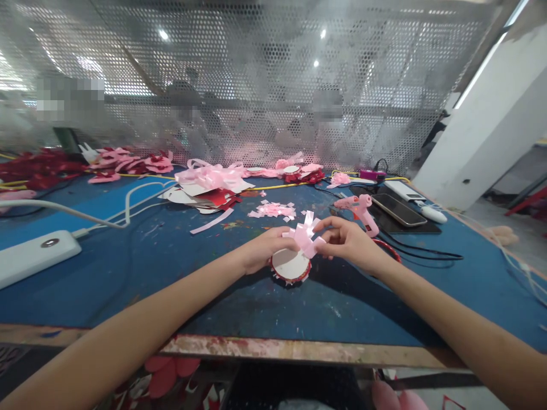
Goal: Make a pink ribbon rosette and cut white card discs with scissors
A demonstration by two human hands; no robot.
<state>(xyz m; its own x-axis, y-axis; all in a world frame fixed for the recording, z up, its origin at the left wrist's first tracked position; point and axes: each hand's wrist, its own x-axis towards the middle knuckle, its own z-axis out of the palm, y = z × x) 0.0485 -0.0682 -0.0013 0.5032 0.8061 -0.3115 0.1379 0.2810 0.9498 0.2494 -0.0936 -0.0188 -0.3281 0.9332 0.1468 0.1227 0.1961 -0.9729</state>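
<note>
Left forearm: here it comes in from the lower left, a long slant of bare forearm (171, 310) reaching up to our left hand (265, 250), wrist nearly straight, palm turned inward.
Left fingers: clamped on the upper-left edge of our white disc (292, 266), thumb laid along the top, the rest tucked out of sight behind.
Right forearm: slanting in from the lower right, our right hand (348, 244) sits almost level with its partner, knuckles up.
Right fingers: curled, thumb below and index arched above, a gap between those two; they touch the ribbon's right side, though we cannot tell whether they clamp on it.
Pink ribbon: the looped pink ribbon (304, 238) stands right between both sets of fingers, at the disc's upper edge.
Disc: just below the ribbon, tilted so we see its pale face, red trim (294, 279) around its lower rim, above the blue bench (205, 310).
Beyond the fingers: pink ribbon pieces (273, 210) straight ahead, a loose strip (212, 221) farther left.
Right of the fingers: a pink glue gun (363, 213) just past our knuckles, then a phone (399, 209).
</note>
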